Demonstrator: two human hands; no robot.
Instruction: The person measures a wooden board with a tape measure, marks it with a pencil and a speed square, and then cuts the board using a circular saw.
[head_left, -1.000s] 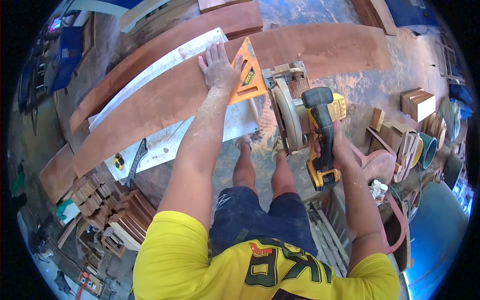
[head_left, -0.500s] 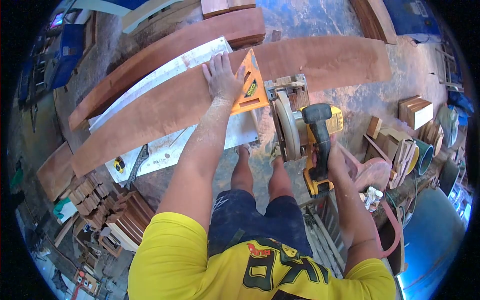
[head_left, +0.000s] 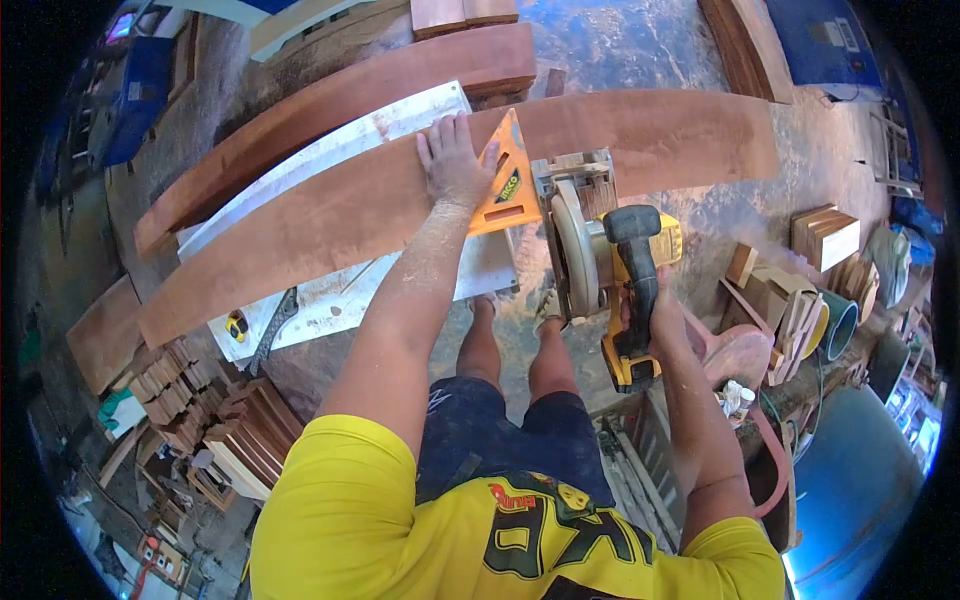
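Flat left hand (head_left: 455,160) pins the square (head_left: 510,185) on the plank (head_left: 330,215); right hand (head_left: 655,310) grips the saw (head_left: 600,260) at the plank's near edge, cut seemingly barely started.

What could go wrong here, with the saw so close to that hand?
The left hand presses the orange square beside the circular saw; a slip could bring fingers to the blade. The long right end of the board might sag and pinch the blade. The feet stand near the cut line.

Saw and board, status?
Left hand flat on board, thumb against square. Right hand shut on saw. Saw over board, beside square.
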